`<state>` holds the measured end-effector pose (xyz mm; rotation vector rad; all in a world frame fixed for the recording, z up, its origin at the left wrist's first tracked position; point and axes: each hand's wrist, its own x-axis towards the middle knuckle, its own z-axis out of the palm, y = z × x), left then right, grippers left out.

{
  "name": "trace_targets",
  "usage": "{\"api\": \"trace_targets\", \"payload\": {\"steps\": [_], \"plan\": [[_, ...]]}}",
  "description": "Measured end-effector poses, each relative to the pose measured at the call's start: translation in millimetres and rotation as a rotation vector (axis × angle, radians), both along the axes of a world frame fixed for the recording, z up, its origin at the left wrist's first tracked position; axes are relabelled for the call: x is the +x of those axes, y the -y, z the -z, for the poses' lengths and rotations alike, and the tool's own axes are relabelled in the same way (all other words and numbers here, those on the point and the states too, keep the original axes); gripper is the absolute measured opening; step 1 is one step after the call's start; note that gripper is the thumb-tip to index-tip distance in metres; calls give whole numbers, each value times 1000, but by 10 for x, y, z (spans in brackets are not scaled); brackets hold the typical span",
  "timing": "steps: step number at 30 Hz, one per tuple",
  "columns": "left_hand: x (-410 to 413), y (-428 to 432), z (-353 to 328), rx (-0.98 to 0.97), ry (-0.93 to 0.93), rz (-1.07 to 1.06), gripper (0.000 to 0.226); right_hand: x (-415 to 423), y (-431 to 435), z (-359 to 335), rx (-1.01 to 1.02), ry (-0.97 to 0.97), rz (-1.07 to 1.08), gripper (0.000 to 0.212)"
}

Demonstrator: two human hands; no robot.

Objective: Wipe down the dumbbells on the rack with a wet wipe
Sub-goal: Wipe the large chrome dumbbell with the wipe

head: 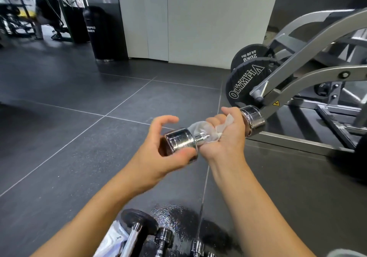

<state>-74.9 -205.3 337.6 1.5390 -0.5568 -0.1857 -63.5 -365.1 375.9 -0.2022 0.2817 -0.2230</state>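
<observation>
A chrome dumbbell (179,140) is held up in front of me, level, above the dark floor. My left hand (158,153) cups its near head, with the thumb under the chrome and the fingers arched loosely over the top. My right hand (226,131) is curled round the handle with a white wet wipe (200,129) wrapped between palm and bar. The far chrome head (253,117) sticks out past my right fist.
More dumbbells (143,229) lie on the floor at the bottom edge, beside a white wipe packet (113,241) and a wet patch (174,217). A grey plate-loaded machine (294,82) with black Olympia plates (246,82) stands close on the right. A black punching bag (99,34) and white partition stand behind.
</observation>
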Motion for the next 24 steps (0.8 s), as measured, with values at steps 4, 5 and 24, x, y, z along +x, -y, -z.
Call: {"api": "trace_targets", "payload": {"steps": [4,5,24], "plan": [[232,-233,44,340,422,-134,99,100,-11,128,13,-105,11,50],[210,-207,-28,199,180,-71,109,116,-12,143,21,-119,22,49],[183,-88,119,-27,-703,55,97,219,-40,331,-177,-406,-100,38]]}}
